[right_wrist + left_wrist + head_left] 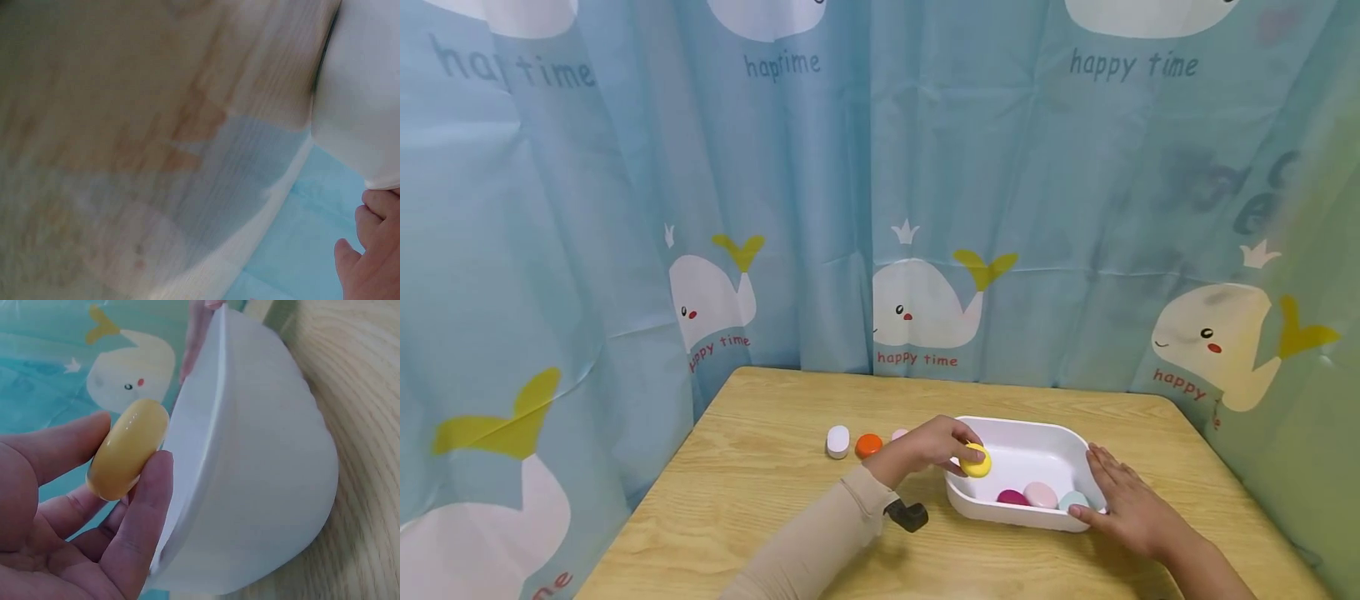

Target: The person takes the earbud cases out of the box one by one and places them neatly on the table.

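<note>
My left hand (936, 442) pinches a glossy yellow disc (977, 462) with rounded edges between thumb and fingers. It holds the disc over the left end of a white oval-cornered tray (1026, 519). In the left wrist view the yellow disc (128, 450) is tilted on edge beside the tray wall (262, 456). Against the tray's right end rests my right hand (1127, 504), fingers straight along the rim. Inside the tray, near the front wall, lie a magenta disc (1012, 497), a pink disc (1041, 495) and a pale blue disc (1073, 501).
Left of the tray, a white rounded piece (838, 442), an orange disc (869, 446) and a partly hidden pale pink piece (899, 434) stand on the wooden table (760, 500). A black piece (907, 516) sticks out at the left wrist. A blue whale-print curtain (827, 208) hangs behind.
</note>
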Tool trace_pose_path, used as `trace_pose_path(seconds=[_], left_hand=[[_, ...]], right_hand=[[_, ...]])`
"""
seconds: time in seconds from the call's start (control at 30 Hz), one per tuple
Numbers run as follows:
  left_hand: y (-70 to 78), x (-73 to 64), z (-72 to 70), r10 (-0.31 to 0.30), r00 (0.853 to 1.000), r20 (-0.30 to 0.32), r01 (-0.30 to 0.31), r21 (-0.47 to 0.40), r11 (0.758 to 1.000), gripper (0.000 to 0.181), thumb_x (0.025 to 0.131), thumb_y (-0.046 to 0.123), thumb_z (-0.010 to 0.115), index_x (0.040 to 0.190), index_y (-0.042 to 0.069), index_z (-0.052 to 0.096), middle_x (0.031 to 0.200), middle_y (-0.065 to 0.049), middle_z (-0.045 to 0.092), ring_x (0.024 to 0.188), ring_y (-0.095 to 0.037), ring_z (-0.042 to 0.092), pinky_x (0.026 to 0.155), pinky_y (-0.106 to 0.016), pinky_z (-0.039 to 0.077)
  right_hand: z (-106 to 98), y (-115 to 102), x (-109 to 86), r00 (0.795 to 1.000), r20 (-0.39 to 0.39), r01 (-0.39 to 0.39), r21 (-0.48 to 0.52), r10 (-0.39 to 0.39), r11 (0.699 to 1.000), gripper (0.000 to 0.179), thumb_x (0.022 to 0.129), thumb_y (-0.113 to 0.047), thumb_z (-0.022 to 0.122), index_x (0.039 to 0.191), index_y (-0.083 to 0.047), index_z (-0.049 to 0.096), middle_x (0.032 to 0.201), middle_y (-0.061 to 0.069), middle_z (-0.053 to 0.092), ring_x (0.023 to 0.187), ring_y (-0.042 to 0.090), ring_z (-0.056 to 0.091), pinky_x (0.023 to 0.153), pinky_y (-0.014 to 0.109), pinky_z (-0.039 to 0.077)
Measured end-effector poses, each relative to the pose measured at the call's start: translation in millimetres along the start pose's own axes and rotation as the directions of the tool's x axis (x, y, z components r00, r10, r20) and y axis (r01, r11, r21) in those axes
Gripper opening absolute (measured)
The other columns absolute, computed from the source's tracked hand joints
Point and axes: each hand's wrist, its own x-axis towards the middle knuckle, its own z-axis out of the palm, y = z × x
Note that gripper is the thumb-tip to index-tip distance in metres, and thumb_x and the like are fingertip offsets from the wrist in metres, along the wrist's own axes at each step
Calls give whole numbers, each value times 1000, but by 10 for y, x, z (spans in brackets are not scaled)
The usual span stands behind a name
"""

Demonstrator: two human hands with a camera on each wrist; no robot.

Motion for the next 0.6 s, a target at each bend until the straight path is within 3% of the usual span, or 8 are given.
trace_pose_path(seconds=[0.23, 0.47, 0.6], left_hand=[[-73, -78, -175, 25, 1000, -16, -25, 14, 1000, 14, 87, 11, 74, 99, 5, 70, 91, -5, 64, 80, -17, 62, 69, -34, 59], [-145, -190, -381, 19, 999, -37, -20, -22, 1000, 16, 89, 8, 71, 103, 2, 68, 95, -7, 63, 85, -20, 62, 72, -37, 59], [-176, -254, -493, 6, 997, -71, -8, -33, 999, 16, 90, 9, 71, 104, 2, 69, 96, -9, 63, 85, -21, 62, 74, -38, 58]], right_hand=[[6, -10, 8, 1000, 8, -1, 4, 1, 1000, 97, 90, -57, 58, 148, 12, 23, 154, 29, 21, 139, 48, 18, 105, 19, -19], [13, -7, 1, 1000, -1, 3, 4, -3, 1000, 96, 90, -57, 58, 148, 12, 23, 154, 29, 20, 139, 48, 18, 107, 22, -18], [6, -1, -2, 1000, -9, 13, -3, -13, 1000, 96, 91, -56, 58, 147, 12, 23, 153, 30, 21, 139, 47, 19, 104, 17, -18]])
